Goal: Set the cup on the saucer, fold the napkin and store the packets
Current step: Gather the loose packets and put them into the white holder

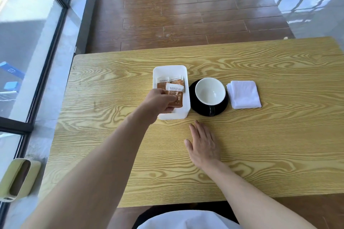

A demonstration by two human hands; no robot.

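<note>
A white rectangular box (pixel 186 80) stands on the wooden table and holds brown-and-white packets (pixel 163 82). My left hand (pixel 158 101) reaches over the box and pinches one packet (pixel 176 95) above its near end. To the right, a black cup with a white inside (pixel 210 91) sits on a black saucer (pixel 197 110), its handle towards me. A folded white napkin (pixel 243 94) lies flat to the right of the saucer. My right hand (pixel 202 144) rests flat on the table in front of the saucer, fingers straight, holding nothing.
The table (pixel 279 135) has its far edge near the box and its left edge beside a glass wall with black frames (pixel 55 42). A pale green container (pixel 18 178) stands on the floor at the lower left. Wooden floor lies beyond.
</note>
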